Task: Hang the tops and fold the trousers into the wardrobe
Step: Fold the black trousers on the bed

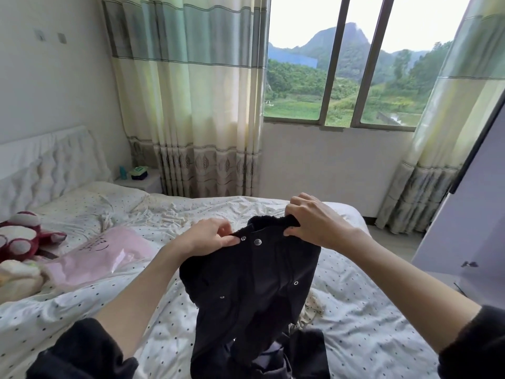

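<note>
1. I am watching the black trousers hanging over the dotted bedsheet, legs trailing down toward me and waistband up and away; their long axis is running near-vertical.
2. The left hand is pinching the waistband beside the snaps, and the right hand is gripping its far edge, probably spreading it flat for folding.
3. Further off, the wardrobe door is standing open at right.
</note>
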`<state>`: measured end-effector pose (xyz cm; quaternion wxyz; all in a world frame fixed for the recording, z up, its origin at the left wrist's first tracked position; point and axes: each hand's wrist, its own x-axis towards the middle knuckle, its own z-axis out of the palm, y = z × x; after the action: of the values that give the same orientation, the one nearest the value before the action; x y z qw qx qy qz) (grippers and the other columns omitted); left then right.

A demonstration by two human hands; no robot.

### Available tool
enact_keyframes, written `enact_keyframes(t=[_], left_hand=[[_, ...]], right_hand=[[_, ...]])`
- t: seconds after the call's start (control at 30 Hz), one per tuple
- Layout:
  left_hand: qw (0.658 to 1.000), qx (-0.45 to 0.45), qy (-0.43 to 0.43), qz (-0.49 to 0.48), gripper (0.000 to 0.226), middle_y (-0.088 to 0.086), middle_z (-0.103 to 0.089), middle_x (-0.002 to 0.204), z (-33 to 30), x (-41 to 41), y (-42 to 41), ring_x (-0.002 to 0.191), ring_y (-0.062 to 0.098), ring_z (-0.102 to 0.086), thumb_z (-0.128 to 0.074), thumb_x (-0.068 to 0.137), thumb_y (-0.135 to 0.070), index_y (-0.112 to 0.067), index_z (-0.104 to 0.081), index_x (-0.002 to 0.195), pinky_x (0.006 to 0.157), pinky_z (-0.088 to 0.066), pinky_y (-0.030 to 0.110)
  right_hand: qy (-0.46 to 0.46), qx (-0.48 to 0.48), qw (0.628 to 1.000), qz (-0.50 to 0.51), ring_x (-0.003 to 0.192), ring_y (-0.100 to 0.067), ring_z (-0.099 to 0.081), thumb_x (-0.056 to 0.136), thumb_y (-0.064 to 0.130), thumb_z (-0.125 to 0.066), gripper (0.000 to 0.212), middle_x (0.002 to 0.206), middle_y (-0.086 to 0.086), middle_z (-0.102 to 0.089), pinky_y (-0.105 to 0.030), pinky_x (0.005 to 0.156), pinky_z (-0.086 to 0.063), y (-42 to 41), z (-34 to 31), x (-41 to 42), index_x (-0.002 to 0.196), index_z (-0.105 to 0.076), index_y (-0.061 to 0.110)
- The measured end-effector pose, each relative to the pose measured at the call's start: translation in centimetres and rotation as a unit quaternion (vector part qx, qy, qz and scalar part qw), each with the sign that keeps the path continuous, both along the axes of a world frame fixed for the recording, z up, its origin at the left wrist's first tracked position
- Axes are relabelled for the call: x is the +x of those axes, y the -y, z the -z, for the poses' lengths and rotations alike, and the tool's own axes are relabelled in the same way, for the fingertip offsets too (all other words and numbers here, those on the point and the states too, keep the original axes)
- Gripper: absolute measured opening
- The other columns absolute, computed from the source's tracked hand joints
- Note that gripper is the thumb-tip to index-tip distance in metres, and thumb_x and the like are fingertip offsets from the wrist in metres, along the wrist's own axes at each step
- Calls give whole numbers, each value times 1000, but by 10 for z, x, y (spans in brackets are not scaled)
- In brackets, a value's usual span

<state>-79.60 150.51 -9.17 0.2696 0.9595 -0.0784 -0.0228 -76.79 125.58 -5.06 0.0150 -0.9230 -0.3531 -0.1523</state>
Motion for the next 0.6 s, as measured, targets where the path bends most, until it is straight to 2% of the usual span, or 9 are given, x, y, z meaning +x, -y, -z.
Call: enact_keyframes(t=[0.07, 0.17, 0.27, 0.37, 0.43, 0.6], left_hand=[[999, -47, -21, 10, 19, -7, -59, 91, -5, -3, 1, 89, 14, -56, -66, 86, -35, -26, -50, 79, 79, -42, 25], [993, -100, -60, 29, 20, -2, -68, 96, -14, -8, 0, 88, 12, -64, -71, 82, -26, -27, -56, 94, 81, -49, 26], [992, -105, -67, 37, 39, -2, -70, 92, -19, -12, 0, 87, 12, -67, -74, 78, -21, -24, -58, 114, 85, -52, 29], [995, -73, -61, 32, 49, -3, -69, 90, -15, -13, -1, 87, 13, -66, -75, 77, -22, -21, -56, 123, 88, -51, 32], [998, -46, -43, 24, 51, -5, -68, 88, -8, -15, 1, 86, 11, -65, -76, 76, -25, -20, -56, 123, 86, -51, 30], [998, -54, 19, -16, 41, -3, -66, 83, 13, -17, 7, 80, 9, -61, -78, 74, -31, -19, -64, 110, 77, -46, 22]], right_hand=[[11, 14, 1000, -7, 103, -19, -45, 83, 40, -67, 38, 105, -3, -58, -23, 91, -34, -4, -1, 0, 105, -62, 9], [15, 43, 999, -16, 100, -19, -46, 82, 40, -68, 36, 101, -2, -58, -23, 89, -34, -11, -7, 1, 101, -63, 9], [27, 52, 998, -22, 102, -19, -46, 82, 41, -67, 35, 100, -1, -58, -24, 89, -33, -20, -7, 2, 100, -63, 11], [44, 62, 997, -15, 102, -18, -47, 83, 42, -66, 35, 100, 0, -59, -22, 88, -32, -26, -2, 3, 99, -63, 11], [50, 69, 996, -12, 102, -18, -47, 83, 42, -66, 35, 100, 0, -59, -22, 88, -31, -30, 2, 4, 99, -63, 11], [57, 57, 997, -19, 101, -18, -47, 84, 40, -64, 32, 101, -1, -61, -24, 90, -31, -42, 12, 5, 97, -63, 11]])
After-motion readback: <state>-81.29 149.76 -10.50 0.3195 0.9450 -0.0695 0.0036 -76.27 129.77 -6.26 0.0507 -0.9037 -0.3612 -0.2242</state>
